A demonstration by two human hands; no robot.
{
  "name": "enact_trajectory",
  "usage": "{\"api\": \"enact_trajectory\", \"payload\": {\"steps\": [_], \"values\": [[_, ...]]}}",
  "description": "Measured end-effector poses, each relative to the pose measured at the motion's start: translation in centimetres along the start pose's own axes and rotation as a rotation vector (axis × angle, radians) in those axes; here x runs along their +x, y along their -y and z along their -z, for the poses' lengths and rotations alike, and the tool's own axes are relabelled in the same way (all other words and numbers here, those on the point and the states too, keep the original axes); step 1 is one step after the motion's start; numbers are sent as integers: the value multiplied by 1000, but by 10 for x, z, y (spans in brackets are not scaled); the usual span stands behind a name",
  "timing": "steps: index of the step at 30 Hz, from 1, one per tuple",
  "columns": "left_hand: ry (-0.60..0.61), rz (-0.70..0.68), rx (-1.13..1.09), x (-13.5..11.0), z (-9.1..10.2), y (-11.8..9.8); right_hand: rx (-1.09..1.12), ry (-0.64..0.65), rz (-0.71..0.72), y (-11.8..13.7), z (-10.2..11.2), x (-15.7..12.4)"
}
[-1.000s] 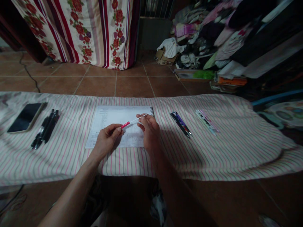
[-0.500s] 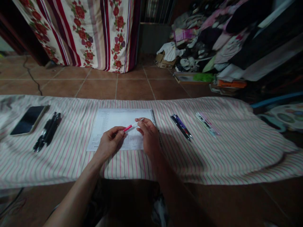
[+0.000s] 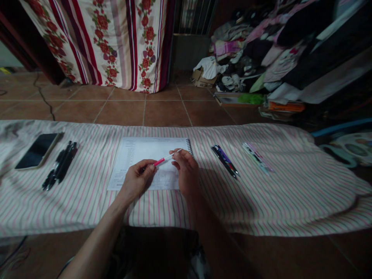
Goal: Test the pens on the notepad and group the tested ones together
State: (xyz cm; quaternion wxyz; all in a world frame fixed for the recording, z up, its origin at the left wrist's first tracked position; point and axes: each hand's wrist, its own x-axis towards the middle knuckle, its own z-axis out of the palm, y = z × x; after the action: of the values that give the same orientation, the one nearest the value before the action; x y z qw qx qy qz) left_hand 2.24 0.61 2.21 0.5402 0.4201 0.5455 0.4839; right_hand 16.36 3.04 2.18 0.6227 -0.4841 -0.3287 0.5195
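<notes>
A pink-and-white pen [image 3: 159, 161] is held slantwise above a spiral notebook [image 3: 157, 145]. My left hand [image 3: 141, 173] pinches its pink end between thumb and fingers. At the pale upper end, my right hand [image 3: 186, 166] has its thumb and fingertips closed around the pen, and a thin tip sticks out past them. Printed text shows along the left side of the notebook's open page, and its wire binding runs down the right. Both hands hover over the lower part of the page and partly cover it.
Everything lies on a striped cloth [image 3: 279, 201]. To the left are a phone [image 3: 37, 151] and several black pens [image 3: 60, 164]. Dark pens with purple [image 3: 224, 159] and pastel pens [image 3: 257, 157] lie to the right. Beyond the cloth are a floral curtain [image 3: 122, 42] and piled clothes [image 3: 232, 50].
The whole view has shifted slightly, with everything sitting a little lower in the picture. Both hands keep the same hold on the pen.
</notes>
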Motion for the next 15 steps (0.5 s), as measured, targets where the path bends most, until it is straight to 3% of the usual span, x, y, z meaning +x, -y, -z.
{"api": "enact_trajectory", "payload": {"steps": [15], "values": [[-13, -21, 128, 1, 2, 2, -19, 9, 24, 2, 1, -1]]}}
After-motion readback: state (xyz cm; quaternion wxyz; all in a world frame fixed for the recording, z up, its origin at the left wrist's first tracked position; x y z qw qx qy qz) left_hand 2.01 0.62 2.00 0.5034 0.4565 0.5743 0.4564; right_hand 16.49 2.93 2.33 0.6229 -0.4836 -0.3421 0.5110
